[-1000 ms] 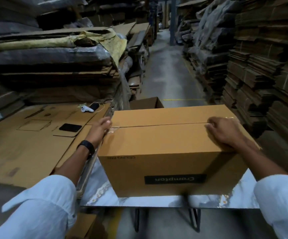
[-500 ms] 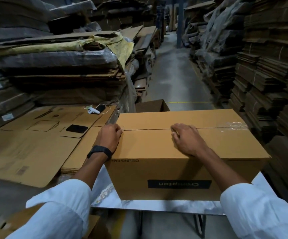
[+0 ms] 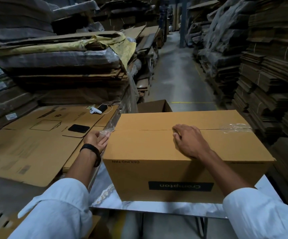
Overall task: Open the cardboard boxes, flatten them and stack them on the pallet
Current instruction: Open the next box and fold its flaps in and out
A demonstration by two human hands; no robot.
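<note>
The brown box (image 3: 157, 152) sits shut on the table (image 3: 157, 207), reaching its front edge, with clear tape (image 3: 236, 127) left at the seam's right end. The right hand (image 3: 189, 142) stays mid-seam with its fingers bent, and I cannot tell whether they grip anything. The left hand (image 3: 96, 141) has left the corner, pinching a loose strip (image 3: 107, 132).

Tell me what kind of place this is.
Probably a cardboard warehouse: tall stacks of flattened cartons line both sides of a concrete aisle, and more flat sheets lie beside the taped box.

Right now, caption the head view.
Left hand pinches clear tape beside the Crompton box; right hand rests on its seam.
</note>
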